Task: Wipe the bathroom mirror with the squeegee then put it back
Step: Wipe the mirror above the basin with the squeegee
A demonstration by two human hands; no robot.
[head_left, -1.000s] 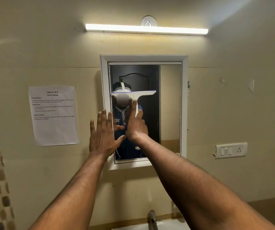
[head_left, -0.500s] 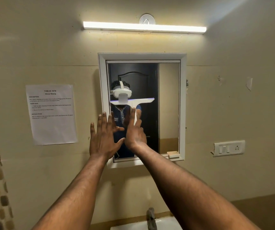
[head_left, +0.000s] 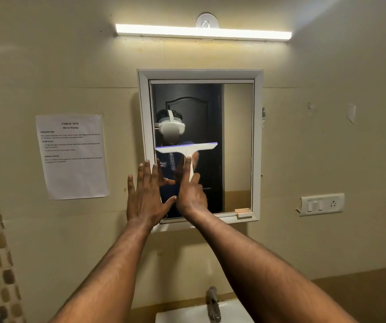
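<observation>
A white squeegee (head_left: 185,148) with a blue-edged blade lies flat against the left half of the mirror (head_left: 237,141), blade level, handle pointing down. My right hand (head_left: 191,194) grips the handle, with the forefinger stretched up along it. My left hand (head_left: 146,197) is spread flat, fingers apart, over the mirror's white frame (head_left: 143,127) at the lower left. The glass reflects a dark door and a person wearing a white headset.
A lit tube light (head_left: 202,32) runs above the mirror. A printed sheet (head_left: 72,156) is taped to the wall at the left. A switch plate (head_left: 321,203) sits at the right. Below are a tap (head_left: 213,304) and a white basin (head_left: 187,317). A small soap bar (head_left: 243,212) rests on the mirror ledge.
The squeegee and my right hand have slid down the glass, from level with the reflected head to below it. My left hand has stayed pressed at the frame.
</observation>
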